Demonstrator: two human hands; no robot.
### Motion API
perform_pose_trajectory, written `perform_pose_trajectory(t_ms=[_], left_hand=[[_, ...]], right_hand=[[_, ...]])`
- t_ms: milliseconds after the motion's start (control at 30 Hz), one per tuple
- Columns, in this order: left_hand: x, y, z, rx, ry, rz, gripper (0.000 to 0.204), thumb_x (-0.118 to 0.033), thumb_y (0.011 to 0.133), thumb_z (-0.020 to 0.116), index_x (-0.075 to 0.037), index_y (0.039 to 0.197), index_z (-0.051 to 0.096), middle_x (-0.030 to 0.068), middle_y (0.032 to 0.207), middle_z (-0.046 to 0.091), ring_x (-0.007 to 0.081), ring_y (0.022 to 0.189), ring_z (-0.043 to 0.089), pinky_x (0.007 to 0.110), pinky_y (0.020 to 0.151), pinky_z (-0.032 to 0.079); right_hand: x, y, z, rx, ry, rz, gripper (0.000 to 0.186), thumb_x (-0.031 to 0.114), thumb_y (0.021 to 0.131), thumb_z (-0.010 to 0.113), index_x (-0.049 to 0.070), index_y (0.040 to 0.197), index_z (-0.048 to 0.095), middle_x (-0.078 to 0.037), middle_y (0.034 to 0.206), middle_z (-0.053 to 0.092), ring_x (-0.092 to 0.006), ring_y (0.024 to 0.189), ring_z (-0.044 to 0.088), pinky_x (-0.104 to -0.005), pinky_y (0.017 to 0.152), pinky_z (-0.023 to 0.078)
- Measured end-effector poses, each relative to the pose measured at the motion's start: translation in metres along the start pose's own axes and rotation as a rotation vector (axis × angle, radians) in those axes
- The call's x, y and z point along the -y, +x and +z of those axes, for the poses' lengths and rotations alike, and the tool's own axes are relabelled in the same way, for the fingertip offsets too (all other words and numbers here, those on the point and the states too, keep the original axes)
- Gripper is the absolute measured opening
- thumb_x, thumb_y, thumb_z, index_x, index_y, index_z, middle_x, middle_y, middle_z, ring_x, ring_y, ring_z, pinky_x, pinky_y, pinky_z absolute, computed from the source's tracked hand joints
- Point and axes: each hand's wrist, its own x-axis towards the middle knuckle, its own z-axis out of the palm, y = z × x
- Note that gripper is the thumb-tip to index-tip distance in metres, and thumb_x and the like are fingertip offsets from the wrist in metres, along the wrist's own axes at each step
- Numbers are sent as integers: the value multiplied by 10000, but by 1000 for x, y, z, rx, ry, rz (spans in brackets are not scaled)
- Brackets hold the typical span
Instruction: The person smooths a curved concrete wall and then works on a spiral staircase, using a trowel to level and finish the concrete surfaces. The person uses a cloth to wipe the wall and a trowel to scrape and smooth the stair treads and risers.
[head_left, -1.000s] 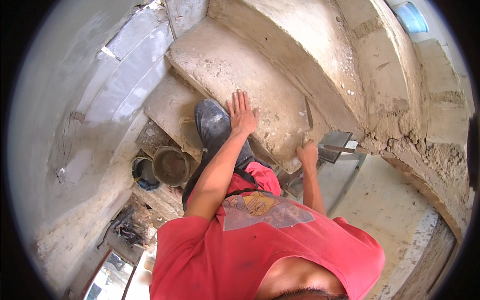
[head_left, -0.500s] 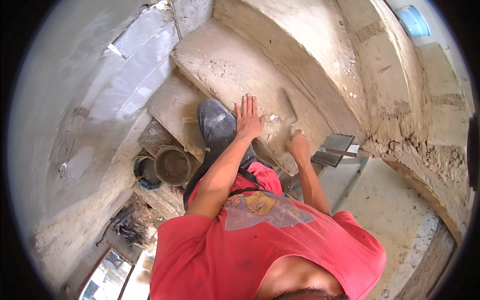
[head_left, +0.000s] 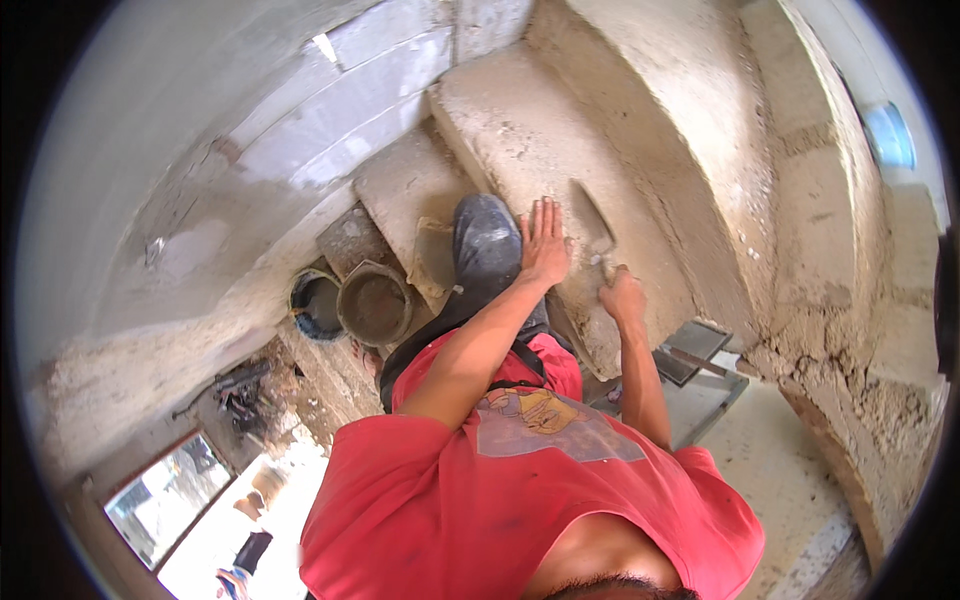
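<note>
My left hand (head_left: 546, 243) lies flat on the dusty concrete stair step (head_left: 505, 110), beside my bent knee in dark trousers, fingers stretched out. To its right, my right hand (head_left: 624, 297) is closed around the handle of a pointed trowel (head_left: 596, 214). The trowel's blade is over the same step and points away from me; whether it touches the surface I cannot tell. Small crumbs of mortar or rubble are scattered near the blade.
Two buckets, one dark-rimmed (head_left: 318, 305) and one grey (head_left: 374, 305), stand to my left. A flat metal-framed panel (head_left: 692, 352) lies at right. Higher steps (head_left: 690, 90) curve up ahead; a blue bucket (head_left: 888, 135) is far right. Someone (head_left: 240, 565) shows in the lower-left doorway.
The view has swung, so the stairs and buckets appear farther right. The trowel's blade was blurred and thin; now more of its face shows. My left hand remains flat on the step.
</note>
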Motion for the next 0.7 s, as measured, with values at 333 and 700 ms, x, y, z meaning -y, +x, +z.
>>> perform_pose_trajectory(t_ms=[333, 700], left_hand=[[1, -1, 19, -103, -287, -18, 788, -198, 966, 541, 78, 1647, 257, 232, 1763, 164, 409, 1648, 67, 565, 1340, 54], [3, 3, 39, -121, -78, 97, 878, -284, 931, 559, 94, 1648, 221, 225, 1773, 132, 386, 1657, 52, 614, 1314, 80]], right_hand=[[-30, 24, 44, -85, 138, -100, 542, 255, 838, 730, -72, 1266, 672, -294, 1156, 746, -473, 1103, 715, -539, 968, 555], [-51, 28, 61, -109, 361, -140, 623, 390, 897, 745, -143, 1210, 671, -343, 1135, 721, -489, 1043, 692, -539, 944, 523]])
